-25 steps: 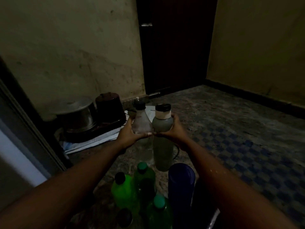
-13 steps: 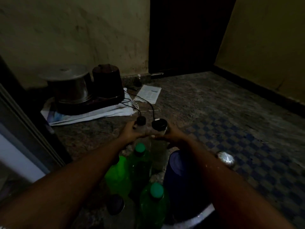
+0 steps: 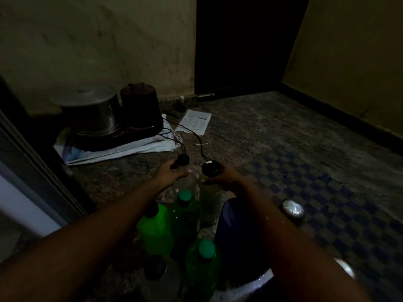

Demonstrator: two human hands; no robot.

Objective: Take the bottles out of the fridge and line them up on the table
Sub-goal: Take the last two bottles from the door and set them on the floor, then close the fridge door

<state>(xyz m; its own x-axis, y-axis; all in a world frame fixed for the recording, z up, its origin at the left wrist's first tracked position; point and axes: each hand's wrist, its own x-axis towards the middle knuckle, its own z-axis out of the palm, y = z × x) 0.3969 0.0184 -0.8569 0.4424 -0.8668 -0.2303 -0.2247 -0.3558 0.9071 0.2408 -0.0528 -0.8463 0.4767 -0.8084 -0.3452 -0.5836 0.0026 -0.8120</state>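
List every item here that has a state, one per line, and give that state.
small-capped clear bottle: upright, capped, gripped by the left hand
wide-capped clear bottle: upright, capped, gripped by the right hand
green bottles: upright, capped
blue bottle: upright
steel pot: lid on
door: appears shut

Left hand point(image 3: 169, 174) and right hand point(image 3: 222, 178) lowered both bottles point(image 3: 211, 168), apparently onto the floor point(image 3: 283, 138).
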